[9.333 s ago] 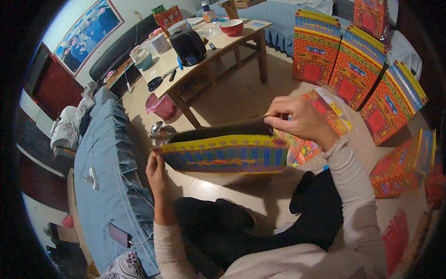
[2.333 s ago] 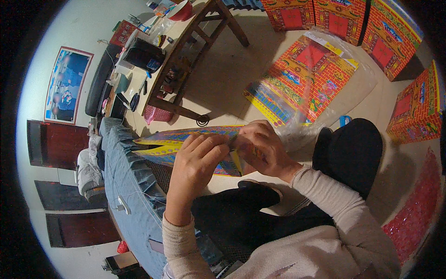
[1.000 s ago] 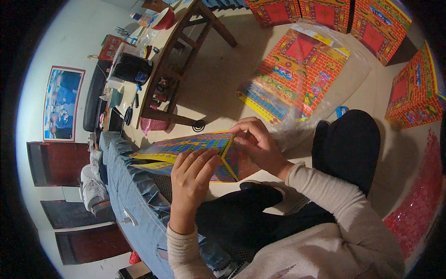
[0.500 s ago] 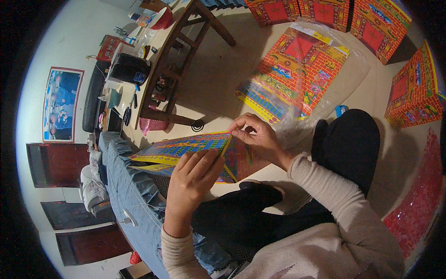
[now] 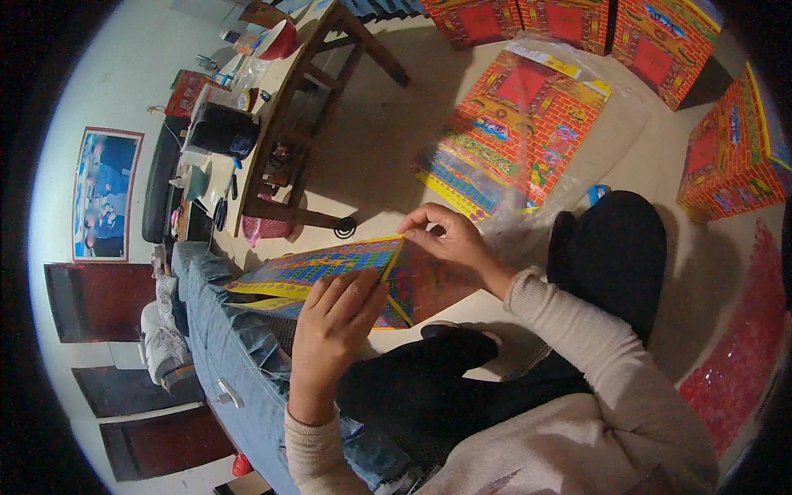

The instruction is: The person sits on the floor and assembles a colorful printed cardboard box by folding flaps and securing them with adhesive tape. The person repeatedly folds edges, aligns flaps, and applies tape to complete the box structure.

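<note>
Parted since earlier, the right hand (image 5: 454,245) is corner-pinching the carton (image 5: 328,262), the left hand (image 5: 330,328) touching its panel, grip unclear. Likely light, creasable, it is inviting edge holds.

A pale, plain wall (image 5: 165,70) rises at ten o'clock, and a framed picture (image 5: 107,194), mostly blue, hangs between nine and ten. A long dark backrest (image 5: 165,186) stands near it. Below, from nine round toward seven, come dark red panels (image 5: 99,301) set in pale wall; at that dim, bent edge they may be doors or cupboard fronts. A pleated blue cloth cover (image 5: 264,396) spreads at eight, and more pleated blue cloth (image 5: 384,7) shows at twelve. The wooden desk (image 5: 285,103), dark-legged and light-topped, stretches from ten to past eleven, with deep shadow beneath it on the glossy cream floor (image 5: 639,169).
</note>
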`<state>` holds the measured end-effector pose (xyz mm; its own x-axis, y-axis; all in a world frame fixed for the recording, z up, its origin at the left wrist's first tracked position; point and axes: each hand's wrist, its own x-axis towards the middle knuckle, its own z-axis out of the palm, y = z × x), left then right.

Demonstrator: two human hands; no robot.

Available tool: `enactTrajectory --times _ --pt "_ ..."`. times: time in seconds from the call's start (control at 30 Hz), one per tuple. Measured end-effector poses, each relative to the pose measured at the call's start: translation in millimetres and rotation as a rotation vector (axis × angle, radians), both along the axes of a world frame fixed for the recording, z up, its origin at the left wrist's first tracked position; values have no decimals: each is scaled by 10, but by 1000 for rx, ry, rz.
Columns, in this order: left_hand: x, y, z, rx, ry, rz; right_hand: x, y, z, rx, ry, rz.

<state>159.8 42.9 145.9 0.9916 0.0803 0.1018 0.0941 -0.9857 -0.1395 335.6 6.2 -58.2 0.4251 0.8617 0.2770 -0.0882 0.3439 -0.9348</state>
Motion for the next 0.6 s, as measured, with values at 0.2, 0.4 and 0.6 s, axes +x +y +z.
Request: enactTrajectory --times 0.2,0.4,0.6 --pt "46 -40 28 -7 9 24 172 -358 581 -48 102 -69" --pt "-93 -42 8 0 48 76 1078 -1529 1158 71 -197 -275" --pt "-176 38 -115 66 39 103 2668 -2615 -980 -625 -82 -735"
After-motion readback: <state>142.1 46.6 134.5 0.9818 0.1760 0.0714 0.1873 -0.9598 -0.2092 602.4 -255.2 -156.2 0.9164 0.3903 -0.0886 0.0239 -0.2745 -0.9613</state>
